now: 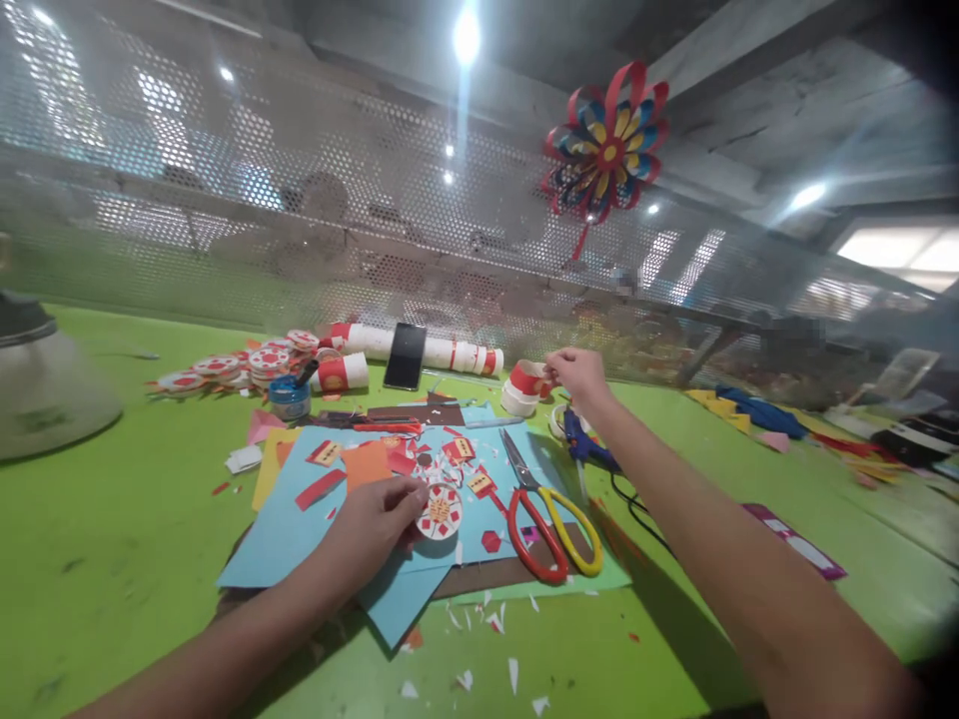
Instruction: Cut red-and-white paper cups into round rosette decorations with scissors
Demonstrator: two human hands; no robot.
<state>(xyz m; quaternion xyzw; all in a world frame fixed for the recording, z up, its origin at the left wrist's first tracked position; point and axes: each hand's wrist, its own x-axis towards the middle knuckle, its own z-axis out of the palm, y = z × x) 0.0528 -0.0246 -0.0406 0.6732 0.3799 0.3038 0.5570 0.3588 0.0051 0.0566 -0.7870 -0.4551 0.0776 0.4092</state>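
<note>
Notetaker: Left hand first. What's in the grip?

Me: My left hand (pixel 375 521) is closed, thumb and fingers pinching the left edge of a round white disc with red shapes and an orange centre (pixel 440 512). Disc is above the near half of the light-blue paper sheets (pixel 289 539), patterned face toward me.

Notetaker: And the right?

Me: My right hand (pixel 580 375) is out on the far side, fingertips drawn together at the right edge of a short white cylinder with a red band (pixel 522 389). Can't tell whether they grip it.

Notetaker: What lies close by?

Me: Scissors with one red and one yellow handle loop (pixel 533 487), right of the disc, tips pointing far. A blue glue gun (pixel 582 441), just left of my right forearm. An orange paper piece (pixel 366 465), just beyond my left hand.

Notetaker: Farther off?

Me: A black rectangular phone (pixel 406 356), overlapping a long white tube with red bands (pixel 459 356). To their left, a small blue jar (pixel 289 399) near a heap of red-and-white discs (pixel 271 361). Bright green tabletop (pixel 112 569) under it all, pale paper scraps (pixel 513 675) strewn on its near side.
</note>
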